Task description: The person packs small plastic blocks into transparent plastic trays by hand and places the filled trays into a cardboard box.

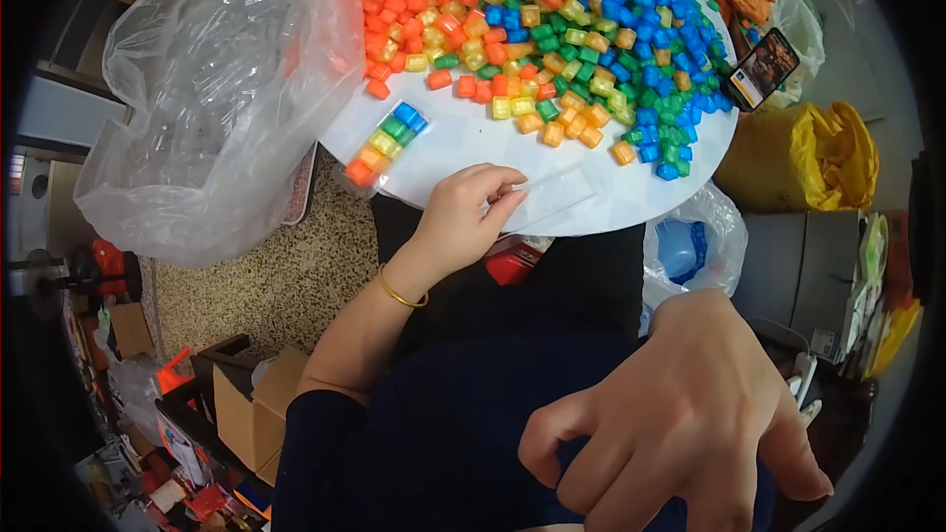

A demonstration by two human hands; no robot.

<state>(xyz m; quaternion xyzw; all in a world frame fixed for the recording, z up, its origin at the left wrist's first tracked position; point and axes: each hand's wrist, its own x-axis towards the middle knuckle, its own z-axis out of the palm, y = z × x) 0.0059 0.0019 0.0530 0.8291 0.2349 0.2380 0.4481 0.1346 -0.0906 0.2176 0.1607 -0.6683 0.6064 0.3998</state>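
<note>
My left hand (pixel 463 212), with a gold bangle at the wrist, pinches one end of a clear plastic tray (pixel 560 195) at the near edge of the white round table (pixel 453 153). No cubes show in that tray. Left of it lies a similar clear tray filled with coloured cubes (pixel 388 142), running from blue through green and yellow to orange and red. My right hand (pixel 680 414) is raised close to the camera, away from the table. Its fingers are bent but apart, the thumb stretched out, and nothing shows in it; some fingertips are cut off by the frame.
A heap of translucent cubes (pixel 552 39) in red, orange, yellow, green and blue covers the far table. A big clear plastic bag (pixel 227 108) hangs at the left. On the right are a phone (pixel 764 69), a yellow sack (pixel 798 158) and a bag with a blue container (pixel 680 248).
</note>
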